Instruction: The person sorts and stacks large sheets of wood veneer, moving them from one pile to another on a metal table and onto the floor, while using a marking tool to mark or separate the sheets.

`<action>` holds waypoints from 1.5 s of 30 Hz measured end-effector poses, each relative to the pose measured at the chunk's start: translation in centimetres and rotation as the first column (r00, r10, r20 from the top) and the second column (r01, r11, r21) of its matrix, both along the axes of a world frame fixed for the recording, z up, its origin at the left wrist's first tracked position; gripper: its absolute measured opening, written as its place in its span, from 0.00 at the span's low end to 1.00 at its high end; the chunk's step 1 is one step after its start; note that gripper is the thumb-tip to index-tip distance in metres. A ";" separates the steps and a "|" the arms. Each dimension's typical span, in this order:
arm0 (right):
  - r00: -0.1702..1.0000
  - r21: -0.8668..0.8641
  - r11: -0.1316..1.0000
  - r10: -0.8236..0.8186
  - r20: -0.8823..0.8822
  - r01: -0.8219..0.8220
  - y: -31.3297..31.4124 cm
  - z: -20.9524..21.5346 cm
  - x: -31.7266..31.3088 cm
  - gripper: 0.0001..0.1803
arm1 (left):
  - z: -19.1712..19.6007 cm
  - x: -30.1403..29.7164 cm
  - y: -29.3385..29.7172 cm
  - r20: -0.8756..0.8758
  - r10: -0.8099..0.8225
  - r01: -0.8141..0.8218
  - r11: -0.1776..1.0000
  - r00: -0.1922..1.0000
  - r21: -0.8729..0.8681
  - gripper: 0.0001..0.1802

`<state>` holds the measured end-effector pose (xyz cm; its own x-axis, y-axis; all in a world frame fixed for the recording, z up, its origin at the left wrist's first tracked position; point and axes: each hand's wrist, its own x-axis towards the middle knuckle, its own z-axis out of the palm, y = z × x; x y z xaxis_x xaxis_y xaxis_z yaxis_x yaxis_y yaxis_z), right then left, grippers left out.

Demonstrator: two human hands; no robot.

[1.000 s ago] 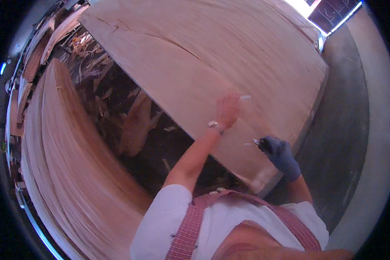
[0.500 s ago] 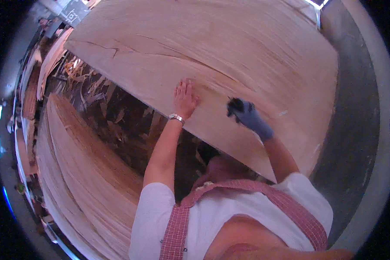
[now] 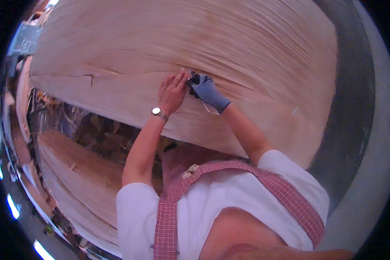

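A large pale wood veneer sheet [image 3: 134,39] spreads under both hands, with a long dark split [image 3: 229,80] running across it. My bare left hand [image 3: 172,92], a metal watch [image 3: 158,113] on its wrist, lies on the sheet with fingers stretched out toward the split. Right beside its fingertips is my right hand [image 3: 203,89], in a blue-grey glove with black fingers. That hand is closed round something small and dark, mostly hidden by the glove. A thin white strip [image 3: 210,107] shows beneath the gloved wrist.
Another pile of veneer sheets [image 3: 78,173] stands at the lower left. Between the piles, a gap holds scattered veneer scraps [image 3: 104,130]. Dark grey floor [image 3: 353,86] runs along the right side. Stacked wood pieces [image 3: 24,104] line the far left.
My right hand has moved left to meet the left hand at the split. My view has turned, so the sheet's near edge lies flatter across the picture.
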<state>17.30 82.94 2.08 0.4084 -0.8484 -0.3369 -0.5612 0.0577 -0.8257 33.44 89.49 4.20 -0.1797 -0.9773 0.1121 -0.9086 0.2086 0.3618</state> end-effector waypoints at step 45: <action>0.980 0.157 0.978 0.110 0.165 -0.136 6.6 2.4 27.0 0.11 | -3.8 27.1 14.3 -0.085 0.468 -0.475 0.873 0.880 -0.112 0.39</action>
<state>44.34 89.56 4.43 0.5645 -0.7255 -0.3938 -0.4389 0.1403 -0.8875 60.56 103.80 0.37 0.3086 -0.9215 0.2357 -0.8904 -0.1928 0.4123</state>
